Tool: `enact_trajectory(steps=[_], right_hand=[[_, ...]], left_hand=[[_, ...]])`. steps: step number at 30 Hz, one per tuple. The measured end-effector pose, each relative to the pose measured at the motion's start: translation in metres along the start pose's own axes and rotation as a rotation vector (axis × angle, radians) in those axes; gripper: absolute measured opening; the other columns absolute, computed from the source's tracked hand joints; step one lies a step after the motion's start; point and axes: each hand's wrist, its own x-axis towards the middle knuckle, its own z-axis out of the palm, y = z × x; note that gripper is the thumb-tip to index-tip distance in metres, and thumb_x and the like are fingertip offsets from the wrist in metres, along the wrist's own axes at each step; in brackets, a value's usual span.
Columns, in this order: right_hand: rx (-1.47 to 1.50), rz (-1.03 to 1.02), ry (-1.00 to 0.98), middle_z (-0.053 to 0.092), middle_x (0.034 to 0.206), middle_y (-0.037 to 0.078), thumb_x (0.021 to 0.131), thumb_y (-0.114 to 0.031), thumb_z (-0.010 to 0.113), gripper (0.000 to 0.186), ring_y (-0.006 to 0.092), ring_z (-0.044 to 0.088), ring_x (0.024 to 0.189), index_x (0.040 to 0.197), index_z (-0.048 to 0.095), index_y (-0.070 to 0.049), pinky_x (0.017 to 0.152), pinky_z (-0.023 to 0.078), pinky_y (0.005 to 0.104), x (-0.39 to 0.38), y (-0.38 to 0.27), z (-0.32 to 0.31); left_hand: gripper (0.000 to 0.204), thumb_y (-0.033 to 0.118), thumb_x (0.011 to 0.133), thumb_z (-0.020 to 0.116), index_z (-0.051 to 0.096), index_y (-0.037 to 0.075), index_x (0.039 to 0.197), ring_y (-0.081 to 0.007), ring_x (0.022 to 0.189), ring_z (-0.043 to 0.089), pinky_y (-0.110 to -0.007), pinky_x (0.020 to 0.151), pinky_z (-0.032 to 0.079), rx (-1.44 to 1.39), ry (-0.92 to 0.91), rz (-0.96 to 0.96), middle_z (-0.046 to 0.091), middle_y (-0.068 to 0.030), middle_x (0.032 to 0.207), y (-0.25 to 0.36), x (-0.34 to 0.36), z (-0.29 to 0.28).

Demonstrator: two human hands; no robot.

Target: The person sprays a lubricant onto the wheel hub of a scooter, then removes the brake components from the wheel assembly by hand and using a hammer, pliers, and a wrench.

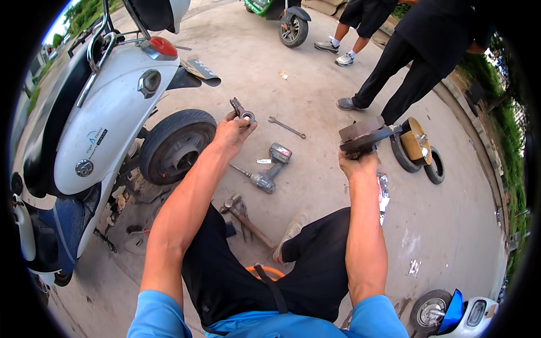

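Observation:
My left hand (230,137) is closed on a dark metal bracket (238,107) with a round ring at one end, held up beside the scooter's rear wheel (160,147). Out to the right, my right hand (359,163) grips a round, dirty brake drum part (360,133) from below; its exact kind is hard to make out. The wheel is on a white scooter (115,121), its hub facing me. Between my hands, a cordless impact driver (273,169) with a long bit and an open-end wrench (287,128) lie on the concrete.
A hammer (252,223) lies between my feet. Past my right hand are a yellow-brown container (416,142) and loose tyres (435,166). Two people stand ahead, one in dark trousers (397,79). A green scooter (270,8) stands far ahead; another vehicle (470,316) is at lower right.

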Motion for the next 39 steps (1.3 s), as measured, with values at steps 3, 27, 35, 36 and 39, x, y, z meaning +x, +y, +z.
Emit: enact_trajectory(steps=[3, 27, 35, 36, 39], right_hand=[[0.004, -0.003, 0.007, 0.074, 0.107, -0.001, 0.105, -0.027, 0.048, 0.025, 0.0179, 0.07, 0.094, 0.109, 0.071, -0.019, 0.075, 0.056, 0.0353, 0.009, -0.011, -0.007], [0.091, -0.069, -0.036, 0.049, 0.091, 0.011, 0.111, -0.024, 0.039, 0.028, 0.0206, 0.054, 0.075, 0.104, 0.049, 0.001, 0.074, 0.061, 0.0461, -0.021, 0.036, 0.017], [0.068, -0.072, -0.056, 0.049, 0.09, 0.01, 0.109, -0.023, 0.043, 0.027, 0.0203, 0.052, 0.077, 0.099, 0.05, 0.0, 0.079, 0.058, 0.0439, -0.037, 0.023, 0.016], [0.075, -0.072, -0.058, 0.049, 0.09, 0.01, 0.109, -0.023, 0.043, 0.027, 0.0203, 0.052, 0.077, 0.099, 0.05, 0.0, 0.079, 0.058, 0.0439, -0.04, 0.026, 0.019], [0.031, -0.055, -0.091, 0.05, 0.087, 0.01, 0.11, -0.025, 0.041, 0.027, 0.0199, 0.054, 0.073, 0.103, 0.05, -0.001, 0.072, 0.059, 0.0428, -0.044, 0.029, 0.018]], left_hand=[[0.053, -0.012, 0.095, 0.056, 0.037, -0.006, 0.145, -0.0268, 0.116, 0.063, -0.043, 0.108, 0.057, 0.024, -0.076, -0.034, 0.057, -0.0155, 0.125, -0.007, 0.003, 0.008], [0.015, 0.003, 0.087, 0.071, 0.071, -0.011, 0.092, -0.027, 0.068, 0.072, -0.039, 0.058, 0.059, 1.634, -0.194, -0.291, 0.072, -0.0174, 0.084, -0.013, -0.013, -0.1], [0.017, 0.006, 0.087, 0.072, 0.072, -0.01, 0.081, -0.0287, 0.065, 0.076, -0.041, 0.054, 0.057, 1.911, -0.224, -0.458, 0.073, -0.0178, 0.074, -0.004, -0.022, -0.109], [0.016, 0.007, 0.087, 0.072, 0.072, -0.009, 0.083, -0.0282, 0.064, 0.076, -0.041, 0.054, 0.058, 1.91, -0.193, -0.528, 0.073, -0.0177, 0.074, -0.002, -0.015, -0.126], [0.016, 0.007, 0.086, 0.073, 0.074, -0.009, 0.087, -0.0275, 0.064, 0.076, -0.042, 0.056, 0.058, 1.937, -0.211, -0.597, 0.074, -0.0176, 0.074, -0.006, -0.016, -0.138]])
